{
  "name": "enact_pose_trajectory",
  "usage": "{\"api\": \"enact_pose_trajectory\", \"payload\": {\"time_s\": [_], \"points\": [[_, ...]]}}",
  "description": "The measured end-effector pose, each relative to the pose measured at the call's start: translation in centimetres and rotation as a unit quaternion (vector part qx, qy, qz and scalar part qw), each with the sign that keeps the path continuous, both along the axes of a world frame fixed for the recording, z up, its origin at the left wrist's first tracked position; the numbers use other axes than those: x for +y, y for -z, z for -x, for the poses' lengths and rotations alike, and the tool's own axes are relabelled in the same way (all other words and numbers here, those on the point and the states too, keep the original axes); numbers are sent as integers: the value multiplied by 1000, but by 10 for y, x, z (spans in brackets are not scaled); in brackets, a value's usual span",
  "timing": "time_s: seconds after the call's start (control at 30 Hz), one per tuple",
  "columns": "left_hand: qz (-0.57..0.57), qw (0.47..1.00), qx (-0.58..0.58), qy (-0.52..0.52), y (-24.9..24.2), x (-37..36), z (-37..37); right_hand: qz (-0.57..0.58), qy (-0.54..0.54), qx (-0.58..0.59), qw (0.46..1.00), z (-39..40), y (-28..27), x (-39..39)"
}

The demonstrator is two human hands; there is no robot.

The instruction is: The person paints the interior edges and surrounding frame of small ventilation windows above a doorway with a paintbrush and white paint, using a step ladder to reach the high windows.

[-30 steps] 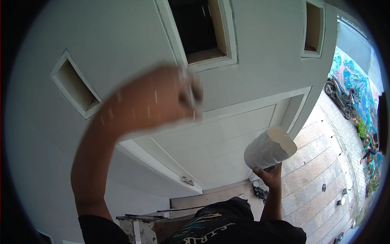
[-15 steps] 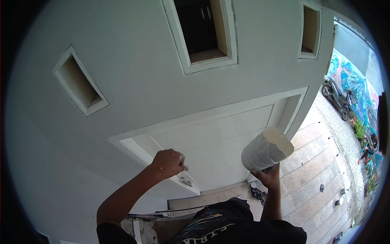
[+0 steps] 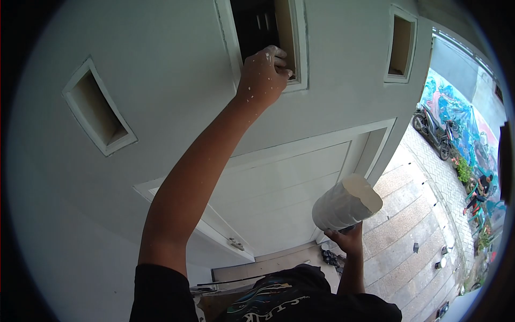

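Note:
My left hand [image 3: 264, 75], flecked with white paint, is raised to the lower edge of the middle wall opening [image 3: 259, 32]. Its fingers are curled together, and what they may pinch is too small or hidden to make out. Lower down on the right, my right hand [image 3: 346, 238] grips a whitish plastic container [image 3: 339, 206] from below. The container leans to the right, its uneven cut mouth facing up and a cream colour showing inside. A white frame [image 3: 300, 87] surrounds the middle opening, with thin dark lines along its outer edge.
Smaller framed openings are at left [image 3: 99, 107] and right [image 3: 401, 45]. Below is a white door [image 3: 279, 198] with a handle [image 3: 236, 244]. A black plastic bag [image 3: 331, 258] lies on the floor. Outside are a motorbike [image 3: 433, 131] and a seated person [image 3: 480, 193].
My left hand has gone up from in front of the door to the middle opening, its arm stretching out. My right hand still holds the container, and the view has shifted slightly.

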State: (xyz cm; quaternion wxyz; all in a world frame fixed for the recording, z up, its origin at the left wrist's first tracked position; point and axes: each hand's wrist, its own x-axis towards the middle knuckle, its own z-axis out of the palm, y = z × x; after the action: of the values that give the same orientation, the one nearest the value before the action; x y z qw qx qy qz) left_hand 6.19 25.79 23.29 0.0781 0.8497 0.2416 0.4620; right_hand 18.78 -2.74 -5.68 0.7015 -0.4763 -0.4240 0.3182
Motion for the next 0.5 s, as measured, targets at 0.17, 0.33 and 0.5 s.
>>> {"api": "enact_pose_trajectory", "payload": {"time_s": [0.17, 0.33, 0.5], "points": [[12, 999, 46, -18, 0, 10, -7, 6, 28, 5, 1000, -12, 1, -8], [25, 998, 54, -4, 2, 10, -10, 10, 49, 9, 999, -20, 2, -6], [29, 999, 31, 22, 2, 9, -8, 7, 52, 30, 998, -16, 4, -3]]}}
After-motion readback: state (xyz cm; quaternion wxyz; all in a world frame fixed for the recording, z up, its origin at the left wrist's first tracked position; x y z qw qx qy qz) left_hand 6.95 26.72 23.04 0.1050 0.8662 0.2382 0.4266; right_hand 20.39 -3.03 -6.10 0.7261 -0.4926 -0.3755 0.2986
